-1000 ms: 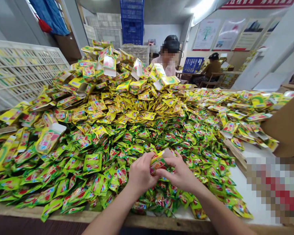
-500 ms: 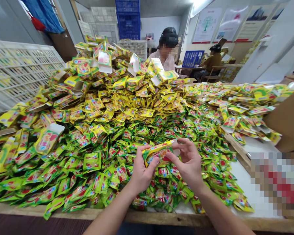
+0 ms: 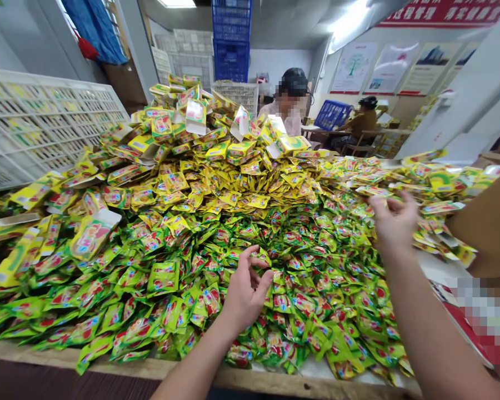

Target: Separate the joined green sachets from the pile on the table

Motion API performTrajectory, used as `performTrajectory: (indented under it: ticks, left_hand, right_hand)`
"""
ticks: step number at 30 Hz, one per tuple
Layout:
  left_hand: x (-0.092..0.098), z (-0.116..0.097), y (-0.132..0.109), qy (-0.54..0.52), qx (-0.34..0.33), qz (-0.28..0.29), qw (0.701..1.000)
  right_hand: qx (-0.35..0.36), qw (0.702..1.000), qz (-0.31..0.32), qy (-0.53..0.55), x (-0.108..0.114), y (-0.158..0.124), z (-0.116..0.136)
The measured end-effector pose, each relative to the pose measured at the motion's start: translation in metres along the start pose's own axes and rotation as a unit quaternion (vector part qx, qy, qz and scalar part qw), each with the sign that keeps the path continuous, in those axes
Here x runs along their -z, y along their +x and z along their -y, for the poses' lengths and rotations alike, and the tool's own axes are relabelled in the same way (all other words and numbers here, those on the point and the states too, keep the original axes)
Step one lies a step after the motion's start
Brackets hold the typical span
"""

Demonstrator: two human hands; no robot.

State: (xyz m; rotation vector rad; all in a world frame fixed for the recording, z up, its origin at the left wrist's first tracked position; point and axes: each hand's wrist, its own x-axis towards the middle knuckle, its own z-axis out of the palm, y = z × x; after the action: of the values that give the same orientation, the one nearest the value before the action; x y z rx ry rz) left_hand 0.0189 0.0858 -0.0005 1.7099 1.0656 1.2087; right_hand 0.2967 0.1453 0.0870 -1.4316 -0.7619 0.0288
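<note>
My left hand point(image 3: 250, 286) hovers over a wide heap of small green sachets point(image 3: 162, 278), its fingers curved and apart with nothing between them. Out to the right, my right hand point(image 3: 395, 222) is raised beside a pile of yellow-green printed cartons point(image 3: 441, 208). Its thumb and fingers look parted and empty, though slightly blurred. Beyond that hand, one carton point(image 3: 425, 157) shows above the pile; whether it is in the air or resting there I cannot tell. Yellow sachets point(image 3: 216, 186) lie behind the green ones.
More cartons point(image 3: 162, 126) are heaped at the back left, some with open flaps. A white plastic crate point(image 3: 95, 94) leans at the left. At the right stands a brown cardboard box point(image 3: 489, 222). A wooden edge point(image 3: 141, 366) runs along the table front. Two people sit farther back.
The carton held in both hands has left them. My right hand has moved right and away from me, to the carton pile. My left hand stays over the sachets, fingers now loosened.
</note>
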Motion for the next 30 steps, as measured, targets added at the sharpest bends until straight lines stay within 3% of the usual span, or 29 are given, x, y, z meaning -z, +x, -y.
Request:
performTrajectory:
  ticks: [1,2,3,4,7,10,13,17,20,24,27,30]
  left_hand:
    - [0.0,0.0,0.0,0.006,-0.003,0.001,1.0]
    - [-0.001,0.0,0.0,0.014,-0.008,0.002,1.0]
    - [-0.002,0.001,0.0,0.022,-0.015,0.003,1.0]
    - [-0.002,0.001,0.0,0.031,-0.022,0.004,0.999]
    - [-0.002,0.002,0.002,0.06,-0.041,0.001,0.997]
    - [-0.001,0.005,0.004,0.081,-0.054,-0.002,0.995]
    - [-0.001,0.006,0.003,0.087,-0.07,-0.011,0.994]
    - [0.003,0.001,0.01,0.102,-0.12,-0.086,0.984]
    - [0.008,-0.01,0.036,0.152,-0.156,-0.141,0.966]
    - [0.007,-0.018,0.094,0.272,-0.176,-0.103,0.94]
    - [0.001,-0.013,0.135,0.38,-0.129,-0.056,0.914]
    - [-0.001,-0.007,0.16,0.411,-0.093,-0.033,0.906]
  right_hand:
    - [0.026,0.997,0.071,-0.02,-0.009,-0.01,-0.001]
    - [0.071,0.979,0.186,-0.044,-0.021,-0.024,-0.002]
    - [0.125,0.943,0.3,-0.079,-0.034,-0.039,-0.004]
    - [0.143,0.925,0.341,-0.088,-0.048,-0.054,-0.006]
    - [0.148,0.905,0.385,-0.102,-0.09,-0.083,-0.012]
    - [0.122,0.902,0.4,-0.104,-0.11,-0.084,-0.016]
    - [0.084,0.913,0.39,-0.089,-0.098,-0.072,-0.018]
    - [0.006,0.932,0.359,-0.044,-0.051,-0.064,-0.02]
    - [-0.077,0.927,0.367,0.009,-0.018,-0.07,-0.022]
    - [-0.162,0.911,0.37,0.088,0.0,-0.086,-0.023]
    - [-0.198,0.901,0.36,0.138,0.003,-0.097,-0.023]
    - [-0.218,0.893,0.354,0.17,0.008,-0.102,-0.023]
